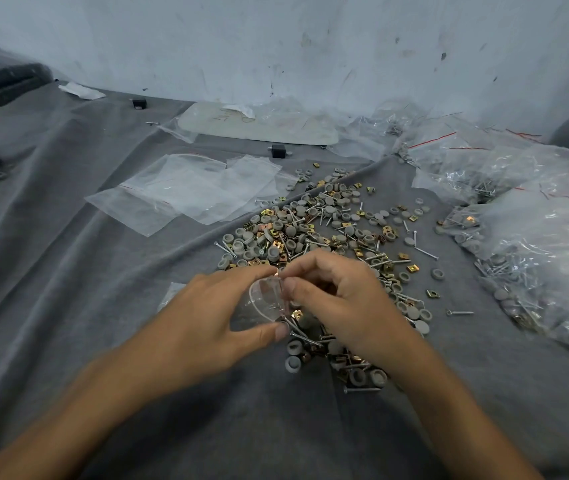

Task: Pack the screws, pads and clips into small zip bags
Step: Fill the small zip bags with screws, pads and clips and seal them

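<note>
I'm at a makeshift packing bench | grey cloth (68, 271) under my hardware pile (328, 230) | empty zip bags (186, 192) left of pile | filled bags (518, 220) right | scuffed wall (276, 46) behind

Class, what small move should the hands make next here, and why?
Probably free the right hand and pick a screw from the loose pile of screws, grey pads and brass clips, since the left hand holds the small clear zip bag open.
</note>
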Action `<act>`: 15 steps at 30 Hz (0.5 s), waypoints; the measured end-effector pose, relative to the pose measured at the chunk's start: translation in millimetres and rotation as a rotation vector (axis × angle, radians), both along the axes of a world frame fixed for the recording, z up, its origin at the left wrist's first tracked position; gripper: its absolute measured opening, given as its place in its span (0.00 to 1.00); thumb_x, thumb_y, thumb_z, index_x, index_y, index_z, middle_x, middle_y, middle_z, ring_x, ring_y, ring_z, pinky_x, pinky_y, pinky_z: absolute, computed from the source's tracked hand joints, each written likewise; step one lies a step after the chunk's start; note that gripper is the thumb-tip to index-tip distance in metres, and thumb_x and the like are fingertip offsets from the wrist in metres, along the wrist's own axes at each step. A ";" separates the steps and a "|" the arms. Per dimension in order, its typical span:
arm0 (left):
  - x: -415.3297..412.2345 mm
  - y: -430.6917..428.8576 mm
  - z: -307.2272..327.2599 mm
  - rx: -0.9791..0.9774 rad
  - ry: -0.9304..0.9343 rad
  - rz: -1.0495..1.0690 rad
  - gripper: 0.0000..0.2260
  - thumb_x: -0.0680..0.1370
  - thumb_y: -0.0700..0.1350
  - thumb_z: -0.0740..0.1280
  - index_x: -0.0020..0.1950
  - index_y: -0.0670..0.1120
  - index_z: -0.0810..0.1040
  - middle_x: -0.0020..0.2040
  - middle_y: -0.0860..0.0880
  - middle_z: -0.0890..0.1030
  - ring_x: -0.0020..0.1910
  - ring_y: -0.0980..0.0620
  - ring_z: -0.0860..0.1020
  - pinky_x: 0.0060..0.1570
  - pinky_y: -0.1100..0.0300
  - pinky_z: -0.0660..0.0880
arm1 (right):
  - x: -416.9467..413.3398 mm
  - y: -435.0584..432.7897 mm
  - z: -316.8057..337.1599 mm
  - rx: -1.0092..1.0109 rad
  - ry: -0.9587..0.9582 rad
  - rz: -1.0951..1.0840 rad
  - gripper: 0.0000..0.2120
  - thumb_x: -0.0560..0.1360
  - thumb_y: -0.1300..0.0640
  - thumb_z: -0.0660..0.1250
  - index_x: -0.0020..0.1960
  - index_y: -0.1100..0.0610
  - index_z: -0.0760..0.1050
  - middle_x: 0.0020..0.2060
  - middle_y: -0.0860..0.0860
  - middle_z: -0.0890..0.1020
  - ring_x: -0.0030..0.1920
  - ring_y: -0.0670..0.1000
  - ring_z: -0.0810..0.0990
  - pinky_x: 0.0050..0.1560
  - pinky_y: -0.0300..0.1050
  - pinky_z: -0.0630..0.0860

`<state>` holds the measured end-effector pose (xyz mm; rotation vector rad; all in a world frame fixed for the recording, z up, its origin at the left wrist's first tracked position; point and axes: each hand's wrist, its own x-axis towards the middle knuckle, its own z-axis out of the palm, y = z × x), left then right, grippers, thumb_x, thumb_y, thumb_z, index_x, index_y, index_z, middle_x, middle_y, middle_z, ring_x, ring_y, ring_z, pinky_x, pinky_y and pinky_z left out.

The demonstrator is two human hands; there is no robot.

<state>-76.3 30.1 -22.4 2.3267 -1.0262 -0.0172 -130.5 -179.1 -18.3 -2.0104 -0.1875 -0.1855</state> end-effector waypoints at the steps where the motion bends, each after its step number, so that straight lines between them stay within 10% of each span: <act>1: 0.0 0.7 -0.1 0.000 -0.006 0.005 0.35 0.71 0.72 0.63 0.75 0.57 0.69 0.67 0.62 0.77 0.64 0.64 0.74 0.65 0.65 0.70 | 1.0 -4.7 0.7 -0.015 -0.015 -0.030 0.04 0.79 0.57 0.70 0.50 0.48 0.81 0.41 0.47 0.85 0.41 0.48 0.84 0.40 0.44 0.82; 7: -0.3 3.7 -1.5 0.021 0.005 0.042 0.38 0.69 0.76 0.59 0.76 0.60 0.66 0.71 0.63 0.73 0.68 0.64 0.68 0.61 0.75 0.58 | 9.6 -40.4 -2.4 -0.329 0.006 -0.272 0.03 0.79 0.52 0.70 0.49 0.44 0.81 0.38 0.38 0.81 0.42 0.38 0.79 0.36 0.30 0.70; 15: 5.3 8.8 3.4 -0.032 0.019 0.057 0.36 0.70 0.72 0.64 0.75 0.57 0.70 0.70 0.61 0.75 0.69 0.61 0.72 0.68 0.60 0.70 | 7.5 -26.1 -4.6 -0.478 0.151 -0.010 0.09 0.73 0.43 0.74 0.43 0.47 0.81 0.36 0.42 0.82 0.36 0.40 0.79 0.33 0.34 0.71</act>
